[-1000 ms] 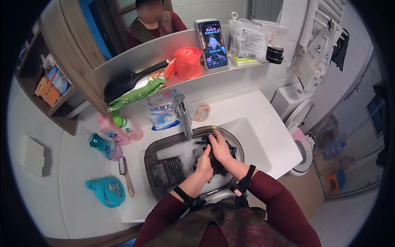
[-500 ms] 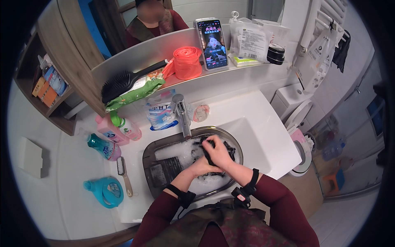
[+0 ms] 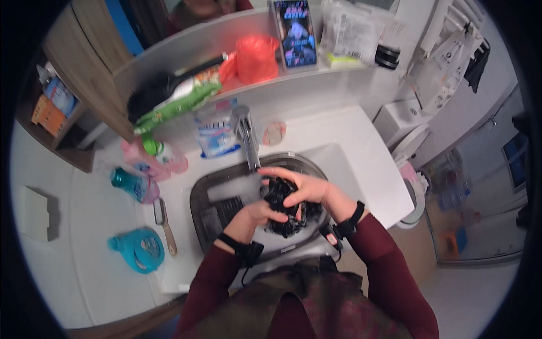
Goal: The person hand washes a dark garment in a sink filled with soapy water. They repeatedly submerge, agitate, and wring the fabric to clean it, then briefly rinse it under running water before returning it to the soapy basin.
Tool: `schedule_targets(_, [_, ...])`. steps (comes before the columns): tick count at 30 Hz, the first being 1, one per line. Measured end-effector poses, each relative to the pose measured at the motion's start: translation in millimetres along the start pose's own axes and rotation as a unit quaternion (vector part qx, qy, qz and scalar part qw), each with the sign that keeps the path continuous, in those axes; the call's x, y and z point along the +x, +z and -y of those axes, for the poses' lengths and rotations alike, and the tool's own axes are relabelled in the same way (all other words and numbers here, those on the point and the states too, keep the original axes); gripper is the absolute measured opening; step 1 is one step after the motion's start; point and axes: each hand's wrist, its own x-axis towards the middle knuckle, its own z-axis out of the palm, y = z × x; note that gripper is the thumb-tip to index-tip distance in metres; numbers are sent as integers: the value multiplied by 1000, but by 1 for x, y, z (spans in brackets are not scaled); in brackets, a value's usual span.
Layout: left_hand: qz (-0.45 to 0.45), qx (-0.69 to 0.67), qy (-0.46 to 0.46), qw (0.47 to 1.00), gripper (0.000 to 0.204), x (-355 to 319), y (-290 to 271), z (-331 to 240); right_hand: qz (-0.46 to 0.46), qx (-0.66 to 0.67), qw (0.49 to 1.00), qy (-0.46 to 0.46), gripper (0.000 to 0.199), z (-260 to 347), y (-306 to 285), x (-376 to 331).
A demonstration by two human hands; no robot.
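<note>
A bunched wet black cloth (image 3: 279, 193), its exact kind not clear, is gripped between my two hands above a dark translucent basin (image 3: 196, 199). My right hand (image 3: 306, 187) curls over its far right side, thumb on top and fingers toward the faucet. From the lower left, my left hand (image 3: 258, 215) clasps its underside, with some fingers hidden by the cloth. More black fabric hangs below into the suds. White foam (image 3: 236, 188) covers much of the water, and a dark ribbed washboard part (image 3: 224, 213) shows at the basin's left.
The faucet (image 3: 246, 135) reaches over the basin's far rim, close to my right fingers. Left of the white sink stand a scrub brush (image 3: 165, 226), a teal jug (image 3: 141, 250) and several bottles. Behind, a shelf holds a phone (image 3: 294, 35) and a red bag roll (image 3: 257, 59).
My hands have gone from squeezed close together to spread around the bunched cloth, which now shows more between them. The whole view has shifted, with the shelf higher in the picture.
</note>
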Motion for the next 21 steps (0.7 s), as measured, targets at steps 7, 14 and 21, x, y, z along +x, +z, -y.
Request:
schedule_targets(7, [19,8,-2,1000,39,7,-5,22,109,-84,983,-124,34,-3,3,8])
schedule_targets(14, [-203,167,-24,965,39,11,2,6,-117,-14,984,-132,18,-22,5,14])
schedule_targets(21, [-347,443,-11,827,46,32,2,29,-326,-82,930,-151,23,-48,9,28])
